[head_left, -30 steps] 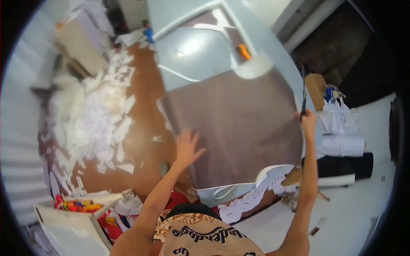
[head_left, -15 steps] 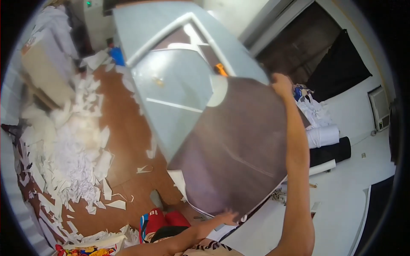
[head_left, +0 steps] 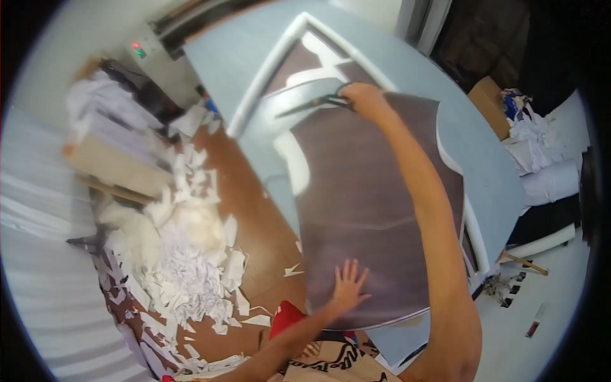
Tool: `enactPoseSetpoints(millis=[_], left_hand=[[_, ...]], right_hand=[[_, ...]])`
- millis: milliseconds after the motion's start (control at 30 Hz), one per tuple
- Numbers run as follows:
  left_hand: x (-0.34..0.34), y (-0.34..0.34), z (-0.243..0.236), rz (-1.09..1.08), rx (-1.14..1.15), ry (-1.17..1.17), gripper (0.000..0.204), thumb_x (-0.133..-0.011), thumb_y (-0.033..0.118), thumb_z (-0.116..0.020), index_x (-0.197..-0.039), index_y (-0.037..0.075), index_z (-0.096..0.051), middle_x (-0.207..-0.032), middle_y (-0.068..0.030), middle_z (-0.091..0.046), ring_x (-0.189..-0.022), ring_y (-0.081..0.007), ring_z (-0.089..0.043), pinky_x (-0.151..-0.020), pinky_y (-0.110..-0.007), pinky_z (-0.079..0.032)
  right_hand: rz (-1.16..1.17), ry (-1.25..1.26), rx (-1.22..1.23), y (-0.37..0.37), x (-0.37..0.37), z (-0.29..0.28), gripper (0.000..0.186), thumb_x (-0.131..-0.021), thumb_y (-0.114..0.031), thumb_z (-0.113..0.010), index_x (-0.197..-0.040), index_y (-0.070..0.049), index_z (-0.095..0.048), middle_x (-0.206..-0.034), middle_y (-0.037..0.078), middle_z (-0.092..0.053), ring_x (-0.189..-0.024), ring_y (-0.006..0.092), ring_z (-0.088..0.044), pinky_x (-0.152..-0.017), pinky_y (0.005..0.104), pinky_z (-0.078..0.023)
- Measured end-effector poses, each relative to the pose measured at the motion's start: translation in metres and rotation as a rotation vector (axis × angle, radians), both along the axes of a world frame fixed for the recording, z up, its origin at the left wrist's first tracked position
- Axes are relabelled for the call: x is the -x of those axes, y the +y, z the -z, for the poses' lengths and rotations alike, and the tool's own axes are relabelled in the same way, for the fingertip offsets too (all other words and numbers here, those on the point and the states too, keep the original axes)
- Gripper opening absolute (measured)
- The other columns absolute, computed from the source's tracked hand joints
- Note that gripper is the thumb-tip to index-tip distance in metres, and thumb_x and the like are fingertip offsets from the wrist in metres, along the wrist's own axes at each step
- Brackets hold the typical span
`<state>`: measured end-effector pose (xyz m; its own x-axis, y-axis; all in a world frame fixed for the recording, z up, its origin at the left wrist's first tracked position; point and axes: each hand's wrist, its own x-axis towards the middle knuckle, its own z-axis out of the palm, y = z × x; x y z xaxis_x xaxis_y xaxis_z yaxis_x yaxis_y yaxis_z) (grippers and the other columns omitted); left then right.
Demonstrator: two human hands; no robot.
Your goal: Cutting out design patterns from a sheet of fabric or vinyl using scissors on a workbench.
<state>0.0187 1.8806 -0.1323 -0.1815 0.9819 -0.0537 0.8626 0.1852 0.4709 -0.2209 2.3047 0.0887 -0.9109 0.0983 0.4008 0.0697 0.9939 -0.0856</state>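
Observation:
My right hand [head_left: 361, 100] grips dark scissors [head_left: 312, 106], their blades pointing left over the upper edge of a brown-grey, shirt-shaped panel [head_left: 366, 191] with white margins. My left hand [head_left: 349, 290] lies spread and flat on the lower part of that panel. The panel rests on a pale blue-grey tabletop [head_left: 471, 146]. A white triangular frame [head_left: 261, 83] lies beyond it, around smaller brown and white pieces.
A heap of white offcuts [head_left: 191, 254] covers much of the brown floor [head_left: 267, 248] at left. A beige board [head_left: 121, 162] stands behind the heap. At right are a cardboard box [head_left: 485, 102], white rolls [head_left: 544, 188] and a black roll [head_left: 544, 216].
The brown panel has been turned, with its white curved cutouts now at both upper sides. My right hand and the scissors have moved left, and my left hand now lies flat lower on it.

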Motion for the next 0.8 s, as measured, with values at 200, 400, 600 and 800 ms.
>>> enactPoseSetpoints(millis=[200,400,600,800], left_hand=[[-0.039,0.077,-0.014,-0.002,0.330,-0.516,0.077,-0.089,0.054,-0.064,-0.147,0.007,-0.046,-0.156,-0.0324,-0.026,-0.144,-0.0516,-0.025,-0.112,-0.063,-0.030],[0.162,0.051,-0.042,-0.292,0.153,-0.479,0.048,-0.087,0.043,-0.070,-0.112,0.003,-0.064,-0.109,-0.0192,-0.067,-0.102,-0.0389,-0.065,-0.090,-0.047,-0.052],[0.269,0.009,0.012,-0.458,-0.011,0.012,0.098,-0.071,0.038,-0.088,-0.149,0.004,-0.039,-0.152,-0.0381,-0.025,-0.136,-0.0544,-0.036,-0.112,-0.052,-0.034],[0.385,-0.033,0.129,-1.022,0.267,-0.670,0.092,-0.069,0.023,-0.093,-0.143,-0.004,-0.045,-0.131,-0.0258,-0.058,-0.116,-0.0326,-0.060,-0.097,-0.042,-0.048]], right_hand=[[0.139,0.123,0.111,0.040,0.052,0.040,0.027,-0.078,-0.006,-0.067,-0.104,-0.011,-0.072,-0.095,0.012,-0.071,-0.094,0.0329,-0.068,-0.080,0.0441,-0.052],[0.657,0.097,0.729,-0.062,-0.109,0.075,0.026,-0.081,-0.011,-0.074,-0.105,-0.003,-0.070,-0.087,0.016,-0.072,-0.081,0.0302,-0.070,-0.074,0.0363,-0.052],[1.389,0.497,0.856,-0.293,-0.302,0.154,0.016,-0.089,-0.007,-0.076,-0.096,0.004,-0.067,-0.083,0.009,-0.071,-0.077,0.0098,-0.062,-0.074,0.0269,-0.051],[1.676,0.666,1.042,-0.499,-0.266,0.179,0.016,-0.088,-0.004,-0.076,-0.092,0.006,-0.064,-0.078,0.002,-0.067,-0.075,0.0078,-0.059,-0.071,0.0230,-0.048]])
